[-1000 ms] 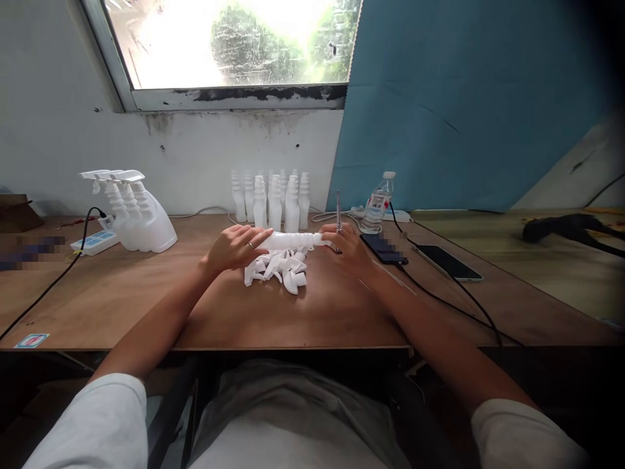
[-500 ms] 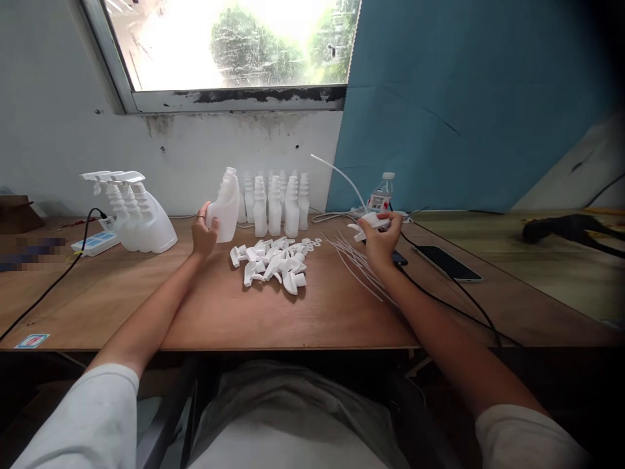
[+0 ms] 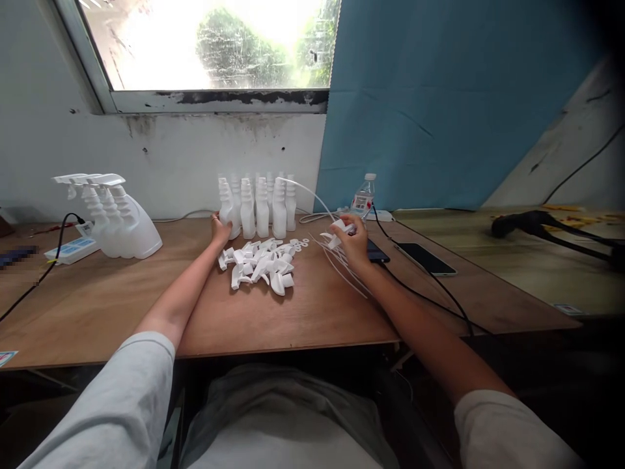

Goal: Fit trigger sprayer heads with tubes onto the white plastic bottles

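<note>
My left hand is closed around the lower part of a white spray bottle at the left end of a group of white bottles. That bottle stands upright and has no spray head on it. In my right hand is a white trigger sprayer head, with its thin dip tube curving up and left. Between the hands lies a pile of white sprayer heads, with small white rings beside it. Loose thin tubes lie under my right hand.
Several bottles with spray heads stand at left near a power strip. At right are a clear drink bottle, a dark phone, a tablet-like device and black cables. A wall with a window backs the table.
My left hand has brought its bottle from a tilted hold upright against the group. The right hand, still with the sprayer head, has come lower and left. The whole view has shifted slightly.
</note>
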A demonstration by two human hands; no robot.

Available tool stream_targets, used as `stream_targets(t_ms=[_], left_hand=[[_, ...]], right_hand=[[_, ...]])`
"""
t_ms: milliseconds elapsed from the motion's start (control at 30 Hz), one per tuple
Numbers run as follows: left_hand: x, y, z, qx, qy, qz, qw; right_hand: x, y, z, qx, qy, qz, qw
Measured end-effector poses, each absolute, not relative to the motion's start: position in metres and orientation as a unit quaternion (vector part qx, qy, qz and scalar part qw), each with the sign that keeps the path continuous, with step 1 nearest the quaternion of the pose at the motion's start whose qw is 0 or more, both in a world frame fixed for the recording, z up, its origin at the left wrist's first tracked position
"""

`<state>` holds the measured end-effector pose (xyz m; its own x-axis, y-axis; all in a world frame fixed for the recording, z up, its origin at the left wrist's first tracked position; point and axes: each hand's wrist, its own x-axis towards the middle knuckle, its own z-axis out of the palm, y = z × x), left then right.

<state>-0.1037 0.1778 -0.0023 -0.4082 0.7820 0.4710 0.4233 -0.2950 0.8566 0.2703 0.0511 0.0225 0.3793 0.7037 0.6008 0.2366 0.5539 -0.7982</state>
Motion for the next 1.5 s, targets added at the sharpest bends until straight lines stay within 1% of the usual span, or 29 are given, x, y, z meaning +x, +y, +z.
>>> stream_targets(t_ms=[133, 233, 500, 600, 700, 833, 900, 967, 1033, 1100, 1167, 1233, 1333, 1400, 1433, 1500], left_hand=[[-0.108, 0.179, -0.004, 0.523, 0.571, 0.611, 0.166], [-0.11, 0.176, -0.006, 0.529, 0.562, 0.609, 0.182], [-0.103, 0.169, -0.011, 0.547, 0.541, 0.605, 0.208], [-0.1, 0.168, -0.011, 0.544, 0.539, 0.608, 0.209], [-0.099, 0.163, -0.007, 0.533, 0.536, 0.625, 0.193], [-0.095, 0.147, 0.008, 0.493, 0.524, 0.683, 0.123], [-0.086, 0.13, 0.017, 0.484, 0.506, 0.709, 0.091], [-0.07, 0.105, 0.025, 0.505, 0.47, 0.719, 0.086], [-0.049, 0.07, 0.028, 0.567, 0.385, 0.715, 0.139], [-0.026, 0.031, 0.028, 0.614, 0.318, 0.679, 0.246], [-0.006, -0.005, 0.025, 0.646, 0.274, 0.616, 0.359], [0.008, -0.03, 0.022, 0.659, 0.255, 0.561, 0.432], [0.021, -0.049, 0.019, 0.639, 0.251, 0.522, 0.507], [0.025, -0.053, 0.018, 0.622, 0.257, 0.488, 0.555], [0.025, -0.055, 0.018, 0.62, 0.263, 0.466, 0.573], [0.026, -0.058, 0.016, 0.626, 0.272, 0.431, 0.59]], right_hand=[[0.267, 0.051, 0.021, -0.43, -0.553, 0.232, 0.675], [0.263, 0.049, 0.02, -0.43, -0.565, 0.247, 0.659], [0.263, 0.052, 0.017, -0.44, -0.51, 0.301, 0.675], [0.264, 0.051, 0.018, -0.437, -0.498, 0.357, 0.659], [0.263, 0.047, 0.02, -0.418, -0.501, 0.419, 0.632], [0.259, 0.042, 0.022, -0.371, -0.512, 0.484, 0.605], [0.257, 0.041, 0.021, -0.339, -0.518, 0.515, 0.593], [0.255, 0.039, 0.02, -0.306, -0.528, 0.549, 0.571], [0.251, 0.035, 0.02, -0.285, -0.546, 0.574, 0.54], [0.246, 0.03, 0.02, -0.269, -0.569, 0.587, 0.51], [0.239, 0.022, 0.022, -0.25, -0.59, 0.591, 0.49], [0.233, 0.014, 0.024, -0.232, -0.605, 0.59, 0.481], [0.224, 0.0, 0.026, -0.219, -0.633, 0.574, 0.471], [0.22, -0.008, 0.025, -0.228, -0.674, 0.524, 0.469], [0.219, -0.011, 0.024, -0.239, -0.706, 0.471, 0.471], [0.219, -0.014, 0.02, -0.262, -0.78, 0.305, 0.479]])
